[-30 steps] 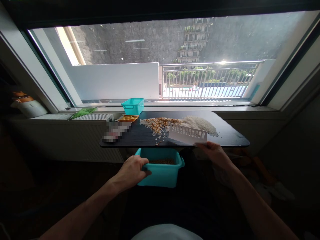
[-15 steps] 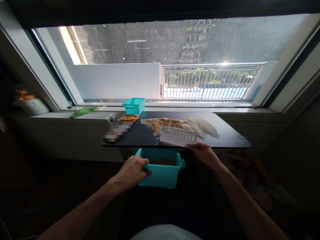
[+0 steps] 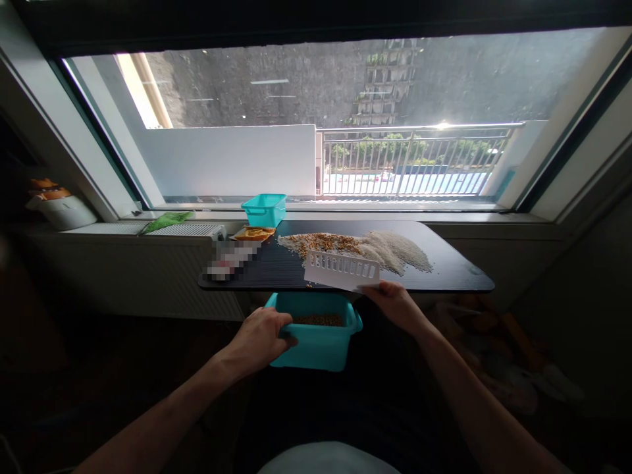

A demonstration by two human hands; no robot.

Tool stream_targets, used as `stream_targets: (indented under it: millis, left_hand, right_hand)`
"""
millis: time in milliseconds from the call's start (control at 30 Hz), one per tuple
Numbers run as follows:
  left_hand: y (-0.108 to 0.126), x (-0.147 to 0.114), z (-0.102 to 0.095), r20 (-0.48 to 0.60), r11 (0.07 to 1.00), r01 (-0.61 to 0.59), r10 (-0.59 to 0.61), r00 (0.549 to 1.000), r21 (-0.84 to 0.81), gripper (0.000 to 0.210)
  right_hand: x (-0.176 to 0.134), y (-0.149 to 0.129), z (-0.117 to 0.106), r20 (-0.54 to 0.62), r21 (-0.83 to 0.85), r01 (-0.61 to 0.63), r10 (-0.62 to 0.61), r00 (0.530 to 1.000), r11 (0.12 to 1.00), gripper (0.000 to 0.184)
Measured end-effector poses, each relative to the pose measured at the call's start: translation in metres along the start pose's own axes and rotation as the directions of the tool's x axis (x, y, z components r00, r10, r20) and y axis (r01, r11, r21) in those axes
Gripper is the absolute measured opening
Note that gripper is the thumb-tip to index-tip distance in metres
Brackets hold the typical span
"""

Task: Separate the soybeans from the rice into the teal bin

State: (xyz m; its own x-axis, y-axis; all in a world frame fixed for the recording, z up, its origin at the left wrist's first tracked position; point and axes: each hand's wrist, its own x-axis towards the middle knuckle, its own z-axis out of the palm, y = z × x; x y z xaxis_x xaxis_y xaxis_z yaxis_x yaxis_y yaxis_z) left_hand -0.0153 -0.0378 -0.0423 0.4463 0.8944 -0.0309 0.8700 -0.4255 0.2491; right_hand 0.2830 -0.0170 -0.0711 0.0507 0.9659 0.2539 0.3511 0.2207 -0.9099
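Note:
My left hand (image 3: 266, 331) grips the left front rim of a turquoise plastic bin (image 3: 313, 349), which sits below the table's near edge. Brown-yellow kernels or beans (image 3: 318, 320) lie inside it. In my right hand (image 3: 395, 301) is a white slotted plastic plate (image 3: 340, 271), pinched at its right end. The plate stands tilted over the near side of the table. Behind it spreads a pile of orange-yellow kernels (image 3: 326, 242) mixed with white grains, and a heap of white grains (image 3: 399, 250) adjoins it on the right. A few kernels show by the plate's lower left.
The dark table (image 3: 454, 273) reaches to the window sill. A second turquoise bin (image 3: 265, 210) stands at its back left, beside an orange packet (image 3: 253, 234) and a blurred-out item (image 3: 231, 260). To the left are a radiator (image 3: 148, 270), a green cloth (image 3: 169, 221) and a white pot (image 3: 66, 209).
My right hand has moved the slotted plate a little to the left along the table's near side. The left hand still holds the bin, with almost no shift.

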Motion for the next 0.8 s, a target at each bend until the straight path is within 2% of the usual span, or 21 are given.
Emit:
stream_targets:
  millis: [167,300,400,533,667,800]
  left_hand:
    - [-0.003,-0.001,0.004,-0.019,1.000,0.011,-0.011,1.000,0.002,0.014]
    - [-0.004,-0.002,0.018,-0.037,0.999,0.031,-0.031,0.999,0.021,0.011]
    - [-0.003,-0.006,0.034,-0.029,0.998,0.064,-0.064,0.998,0.025,0.010]
    - [0.000,-0.012,0.048,-0.021,0.997,0.078,-0.079,0.997,-0.020,0.008]
    - [0.005,-0.016,0.047,-0.001,0.989,0.104,-0.105,0.994,-0.102,0.007]
    - [0.006,-0.021,0.041,0.022,0.974,0.146,-0.145,0.989,-0.172,0.003]
  right_hand:
    - [-0.007,0.001,0.007,0.023,0.024,-0.001,0.000,1.000,1.000,0.033]
    - [-0.026,0.008,0.010,-0.060,0.051,0.003,0.000,0.998,0.999,0.043]
    - [-0.042,0.014,0.022,-0.099,0.083,-0.003,0.012,0.995,0.997,0.045]
    - [-0.061,0.013,0.043,-0.057,0.081,0.003,0.001,0.998,0.997,0.041]
    - [-0.070,0.012,0.055,-0.012,-0.004,0.037,-0.037,0.999,0.999,0.030]
    - [-0.071,0.018,0.059,-0.015,0.033,0.125,-0.125,0.992,0.992,0.022]
